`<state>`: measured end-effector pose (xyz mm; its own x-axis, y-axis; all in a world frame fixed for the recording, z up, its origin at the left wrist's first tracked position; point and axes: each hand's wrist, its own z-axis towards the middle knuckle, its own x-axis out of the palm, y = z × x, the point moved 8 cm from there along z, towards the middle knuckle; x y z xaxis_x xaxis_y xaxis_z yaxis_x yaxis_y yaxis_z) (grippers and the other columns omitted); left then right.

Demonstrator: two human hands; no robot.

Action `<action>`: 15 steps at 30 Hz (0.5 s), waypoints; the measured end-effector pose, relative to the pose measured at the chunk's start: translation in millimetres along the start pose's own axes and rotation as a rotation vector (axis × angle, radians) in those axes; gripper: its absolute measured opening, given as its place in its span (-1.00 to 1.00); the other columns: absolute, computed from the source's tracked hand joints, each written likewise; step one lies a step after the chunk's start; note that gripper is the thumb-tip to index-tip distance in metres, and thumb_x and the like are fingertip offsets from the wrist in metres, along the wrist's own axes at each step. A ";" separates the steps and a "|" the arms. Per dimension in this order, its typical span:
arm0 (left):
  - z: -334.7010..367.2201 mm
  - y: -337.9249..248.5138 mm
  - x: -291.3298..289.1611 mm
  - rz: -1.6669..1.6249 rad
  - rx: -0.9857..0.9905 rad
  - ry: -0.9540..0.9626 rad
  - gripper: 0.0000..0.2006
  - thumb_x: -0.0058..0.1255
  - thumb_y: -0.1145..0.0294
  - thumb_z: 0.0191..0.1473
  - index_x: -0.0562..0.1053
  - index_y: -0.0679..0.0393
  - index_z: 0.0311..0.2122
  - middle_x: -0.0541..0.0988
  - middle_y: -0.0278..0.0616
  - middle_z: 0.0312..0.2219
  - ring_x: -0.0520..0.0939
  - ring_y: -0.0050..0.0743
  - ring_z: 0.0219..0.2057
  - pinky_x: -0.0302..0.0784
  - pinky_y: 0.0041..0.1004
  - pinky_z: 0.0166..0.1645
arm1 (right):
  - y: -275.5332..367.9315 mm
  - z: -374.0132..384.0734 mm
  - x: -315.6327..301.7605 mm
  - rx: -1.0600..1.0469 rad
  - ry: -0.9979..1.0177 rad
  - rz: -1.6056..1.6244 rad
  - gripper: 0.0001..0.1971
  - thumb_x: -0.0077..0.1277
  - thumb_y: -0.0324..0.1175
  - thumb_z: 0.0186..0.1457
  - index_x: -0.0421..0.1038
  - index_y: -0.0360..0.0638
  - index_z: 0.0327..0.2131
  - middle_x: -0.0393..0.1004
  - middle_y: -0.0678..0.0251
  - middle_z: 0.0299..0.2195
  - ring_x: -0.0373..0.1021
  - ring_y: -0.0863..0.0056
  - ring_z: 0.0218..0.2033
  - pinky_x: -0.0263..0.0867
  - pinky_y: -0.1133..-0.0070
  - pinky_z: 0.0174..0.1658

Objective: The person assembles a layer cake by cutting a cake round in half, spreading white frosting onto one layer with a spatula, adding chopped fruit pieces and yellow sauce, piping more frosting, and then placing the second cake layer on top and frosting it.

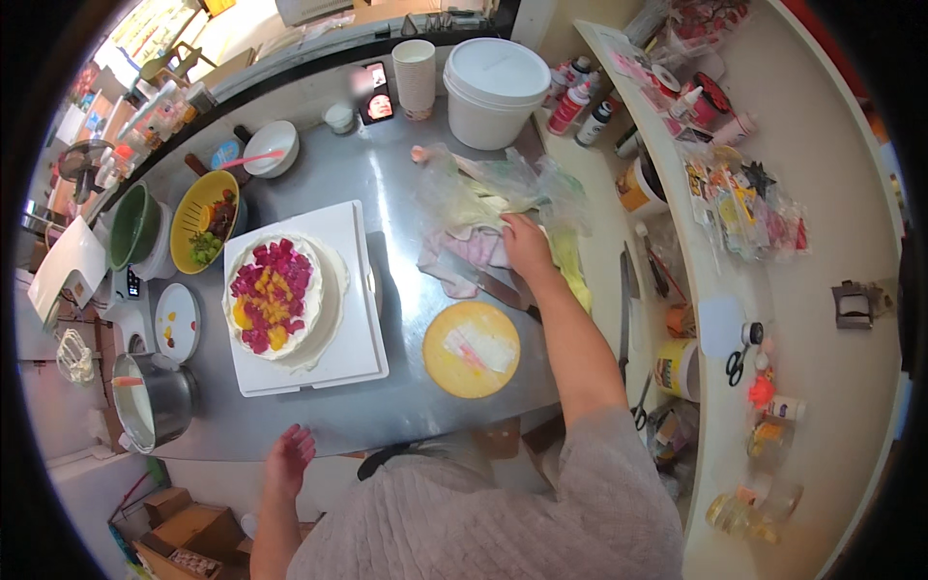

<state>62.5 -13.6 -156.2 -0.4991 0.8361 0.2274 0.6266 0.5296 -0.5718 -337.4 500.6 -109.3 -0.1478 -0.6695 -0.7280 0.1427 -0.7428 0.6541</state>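
My right hand (528,248) rests on a heap of cloths and clear plastic at the right of the metal table, fingers bent onto a pale yellow-green cloth (495,205). Beside it lie a pinkish cloth (474,246) and a spatula or knife (505,294), its blade partly under the cloth. My left hand (289,456) hangs at the near table edge, holding nothing, fingers loosely stretched. Nearest to it is a white board (372,343) bearing a cream-covered cake layer (300,338), topped with magenta and orange fruit pieces (271,290). A round yellow cake layer (443,372) with a white and pink patch lies below my right hand.
A lidded white bucket (495,101), stacked paper cups (416,87) and a phone (376,94) stand at the back. Leftward are a yellow bowl of fruit (184,232), a white plate (188,333) and a metal pot (174,401). A shelf (698,406) runs along the right.
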 end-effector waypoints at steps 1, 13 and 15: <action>-4.4 6.6 -4.1 0.013 -0.014 -0.031 -0.51 -0.15 0.16 0.18 0.29 0.18 0.15 0.48 -0.11 -0.01 0.52 -0.27 -0.11 0.46 -0.32 -0.01 | 6.3 14.3 23.6 -0.021 0.020 -0.038 -0.75 0.01 -0.35 0.06 0.48 -0.21 -0.18 0.45 0.05 -0.14 0.36 0.08 -0.06 0.28 0.34 0.02; -90.5 -25.2 115.1 0.509 -0.022 0.242 -0.61 -0.12 0.25 0.24 0.37 0.27 0.08 0.53 -0.08 -0.06 0.54 -0.30 -0.06 0.45 -0.33 0.03 | 76.0 62.0 -28.5 0.093 -0.094 0.570 -0.64 0.07 -0.39 -0.02 0.39 -0.27 -0.10 0.39 0.08 -0.02 0.35 0.18 0.01 0.25 0.44 0.08; -102.4 -85.5 183.1 0.738 0.269 0.419 -0.61 -0.09 0.27 0.23 0.37 0.28 0.08 0.53 -0.11 -0.05 0.52 -0.31 -0.03 0.42 -0.32 0.08 | 136.8 69.2 -98.3 -0.243 -0.254 0.637 -0.75 -0.04 -0.40 0.17 0.38 -0.33 -0.12 0.48 0.17 -0.17 0.42 0.33 -0.17 0.33 0.39 -0.03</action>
<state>-21.2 108.9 15.1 0.2686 0.9627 -0.0324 0.5144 -0.1718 -0.8402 -371.1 464.3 65.9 -0.1819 -0.9745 -0.1317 0.4861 -0.2056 0.8494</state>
